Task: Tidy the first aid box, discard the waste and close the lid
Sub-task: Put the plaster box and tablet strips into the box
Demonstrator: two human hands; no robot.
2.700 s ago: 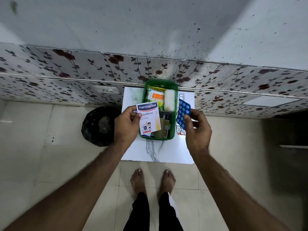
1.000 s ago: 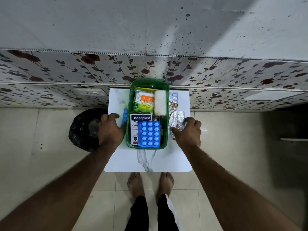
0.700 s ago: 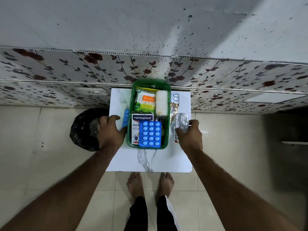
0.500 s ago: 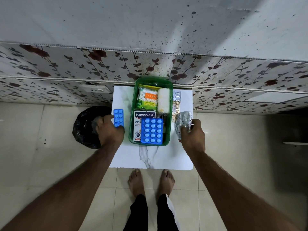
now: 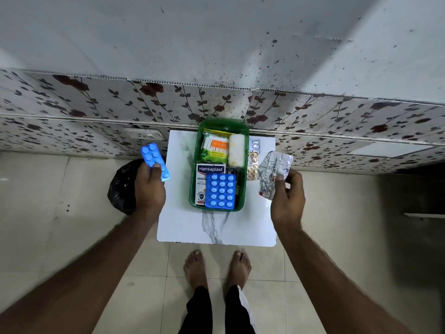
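Note:
The green first aid box (image 5: pixel 194 186) stands open on a white marble-look table (image 5: pixel 216 227). Inside lie a cotton swab pack (image 5: pixel 215 147), a white bandage roll (image 5: pixel 236 150), a Hansaplast box (image 5: pixel 210 170) and a blue blister pack (image 5: pixel 221 194). My left hand (image 5: pixel 149 189) holds a small blue blister strip (image 5: pixel 154 158) lifted left of the table, above the bin. My right hand (image 5: pixel 287 196) holds a crumpled silver blister strip (image 5: pixel 273 168) raised right of the box. No lid is visible.
A black-lined waste bin (image 5: pixel 121 186) stands on the floor left of the table. Two more pill strips, one silver (image 5: pixel 254 144) and one golden (image 5: pixel 252 165), lie on the table right of the box. A floral-tiled wall rises behind. My bare feet (image 5: pixel 216 266) are at the table's front edge.
The Hansaplast box and large blue pack went into the box. Then both hands picked up strips from the table: left lifted the small blue strip outward, right raised the silver strip.

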